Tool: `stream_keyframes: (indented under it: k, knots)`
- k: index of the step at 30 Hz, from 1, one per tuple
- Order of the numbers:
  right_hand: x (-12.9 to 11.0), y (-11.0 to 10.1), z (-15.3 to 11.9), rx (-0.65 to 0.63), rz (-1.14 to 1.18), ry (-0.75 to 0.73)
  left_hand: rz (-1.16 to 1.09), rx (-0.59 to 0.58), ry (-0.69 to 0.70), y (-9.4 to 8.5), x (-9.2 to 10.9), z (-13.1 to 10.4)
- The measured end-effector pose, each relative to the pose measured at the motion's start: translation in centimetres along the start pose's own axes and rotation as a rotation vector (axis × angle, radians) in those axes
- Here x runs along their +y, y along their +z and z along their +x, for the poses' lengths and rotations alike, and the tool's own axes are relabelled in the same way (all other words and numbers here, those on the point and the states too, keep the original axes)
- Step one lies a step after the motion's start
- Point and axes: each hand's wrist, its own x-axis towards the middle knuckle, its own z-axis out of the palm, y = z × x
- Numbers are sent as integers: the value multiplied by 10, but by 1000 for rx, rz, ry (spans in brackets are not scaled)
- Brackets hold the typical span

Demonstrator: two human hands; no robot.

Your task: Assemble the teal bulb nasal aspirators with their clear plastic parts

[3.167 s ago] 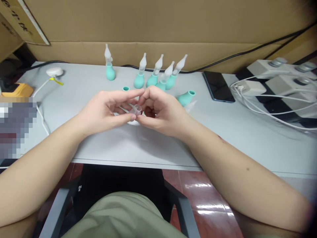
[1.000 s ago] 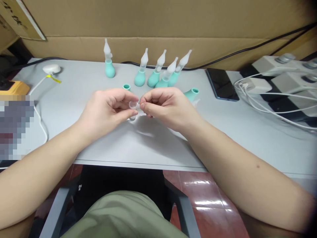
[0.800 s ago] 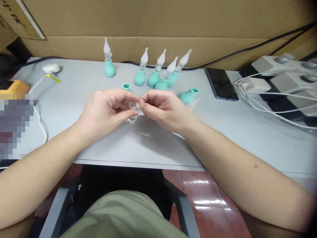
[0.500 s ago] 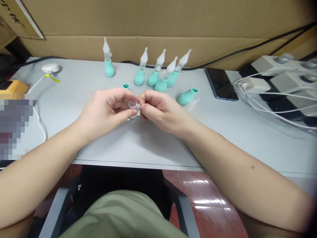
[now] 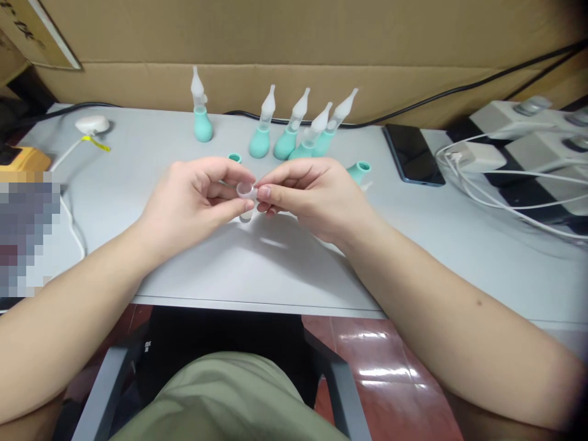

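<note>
Clear plastic makes up the small tube between the two hands, held above the grey-white table near its front edge; its round open rim faces up toward the camera, and its lower end shows beneath the fingers. The left hand grips the tube from the left, thumb on the near side and forefinger on the far side; the right hand meets it from the right, thumb and forefinger drawn together at the tube's side; whether they pinch a small piece there cannot be told.

Teal marks the open bulb just behind the left fingers, its mouth upward and its body mostly hidden; a second open bulb leans behind the right hand, a translucent piece beside it. Farther back stand five teal bulbs topped with clear tubes and white tips; the leftmost assembly is set well apart, while the group of four stands close together, the rightmost ones tilting to the right.

To the right lie a dark phone and a white adapter with looped white cables; cardboard walls the back.
</note>
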Motion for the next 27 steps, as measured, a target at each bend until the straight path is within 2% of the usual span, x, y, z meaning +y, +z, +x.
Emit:
stream_keyframes:
  k: [9, 18, 23, 27]
  knots:
    - [0, 2, 0, 23, 3, 20, 38, 48, 10, 0, -3, 1]
    - [-6, 9, -5, 117, -380, -69, 128, 50, 19, 0, -2, 1]
    - [-3, 4, -2, 11, -323, -100, 134, 34, 52, -1, -2, 0]
    - [-3, 1, 0, -79, -311, -21, 103, 6, 50, -3, -2, -1]
